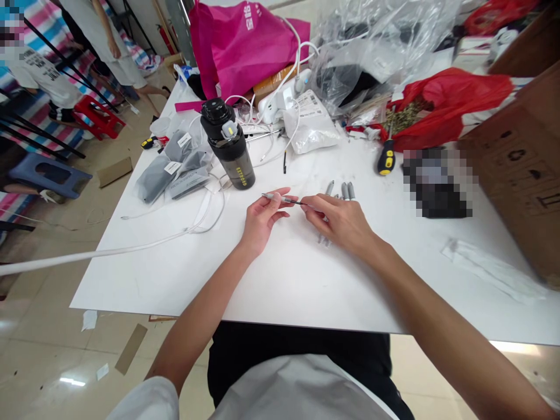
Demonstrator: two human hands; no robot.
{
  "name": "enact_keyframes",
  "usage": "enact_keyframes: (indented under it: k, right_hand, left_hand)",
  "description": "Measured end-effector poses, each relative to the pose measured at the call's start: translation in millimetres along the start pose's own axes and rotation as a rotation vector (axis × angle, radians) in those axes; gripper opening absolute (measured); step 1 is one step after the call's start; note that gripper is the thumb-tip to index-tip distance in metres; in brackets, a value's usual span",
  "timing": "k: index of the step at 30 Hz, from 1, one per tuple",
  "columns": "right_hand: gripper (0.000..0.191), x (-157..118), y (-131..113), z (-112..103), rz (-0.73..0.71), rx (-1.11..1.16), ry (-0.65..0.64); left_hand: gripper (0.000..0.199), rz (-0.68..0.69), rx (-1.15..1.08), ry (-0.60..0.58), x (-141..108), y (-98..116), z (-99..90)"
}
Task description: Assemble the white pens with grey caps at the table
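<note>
My left hand (262, 219) pinches a slim grey pen barrel (268, 195) between thumb and fingers. A thin dark rod like a pen refill (296, 202) runs from the barrel's right end to the fingertips of my right hand (339, 219), which are closed on its far end. Just behind my right hand lie several grey pen parts (345, 191). Small clear pieces (324, 240) lie partly hidden under that hand. A short black stick (284, 162) rests farther back on the white table (280, 286).
A dark bottle (230, 146) stands left of centre, near grey bagged pouches (157, 178). White cables, a power strip (273, 108) and a white parcel (310, 122) crowd the back. A screwdriver (386, 157), red bag (450, 99) and cardboard box (520, 163) are right. People are beyond the table.
</note>
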State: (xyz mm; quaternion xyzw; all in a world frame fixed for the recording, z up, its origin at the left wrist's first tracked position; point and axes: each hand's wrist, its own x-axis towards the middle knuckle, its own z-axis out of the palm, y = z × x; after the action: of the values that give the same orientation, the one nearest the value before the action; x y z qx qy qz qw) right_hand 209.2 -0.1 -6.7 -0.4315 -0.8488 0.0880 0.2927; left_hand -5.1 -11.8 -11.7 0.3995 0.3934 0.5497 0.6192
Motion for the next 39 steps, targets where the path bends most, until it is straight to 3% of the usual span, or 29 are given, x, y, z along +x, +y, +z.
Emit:
enact_keyframes:
  k: [8, 23, 33, 39]
  right_hand:
    - [0.031, 1.3, -1.4, -2.9, 0.012, 0.002, 0.013]
    - [0.032, 0.7, -2.7, -1.7, 0.000, -0.018, 0.021]
    - [0.030, -0.3, -1.5, 0.1, -0.031, -0.005, 0.031]
    - [0.028, -1.1, -3.7, 0.8, -0.028, 0.066, 0.018]
  left_hand:
    - [0.052, -0.009, -0.036, 0.044, 1.9, 4.6, -0.4]
    - [0.051, 0.031, 0.045, 0.022, 0.1, 1.5, 0.5]
    - [0.042, 0.040, 0.074, -0.087, -3.8, -3.0, 5.4]
    - [0.037, 0.046, 0.085, -0.070, -2.2, -6.9, 5.5]
